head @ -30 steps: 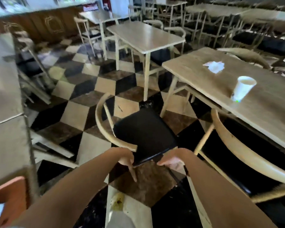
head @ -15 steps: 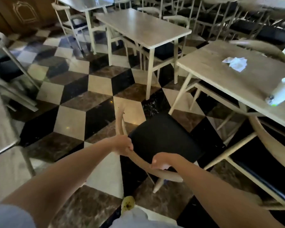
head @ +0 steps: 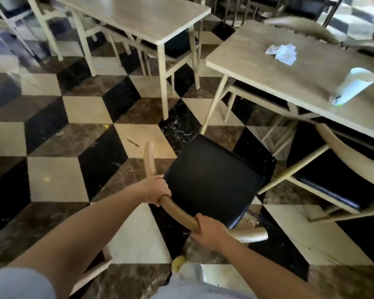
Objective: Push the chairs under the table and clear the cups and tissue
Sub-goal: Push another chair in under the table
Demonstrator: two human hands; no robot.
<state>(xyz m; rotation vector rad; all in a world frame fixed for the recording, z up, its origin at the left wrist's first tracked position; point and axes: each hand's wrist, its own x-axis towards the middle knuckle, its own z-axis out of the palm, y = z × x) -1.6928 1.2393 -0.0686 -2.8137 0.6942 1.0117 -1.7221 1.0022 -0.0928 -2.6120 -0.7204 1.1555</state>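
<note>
Chair [head: 212, 180] sits near the table [head: 311, 67]; left hand [head: 154, 192] and right hand [head: 209, 233] both wrapped tight around its curved backrest [head: 179, 212].

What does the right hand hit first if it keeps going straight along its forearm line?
Likely the chair's black seat: the right hand grips the curved backrest right behind it. Table leg lies beyond; depth unclear.
</note>
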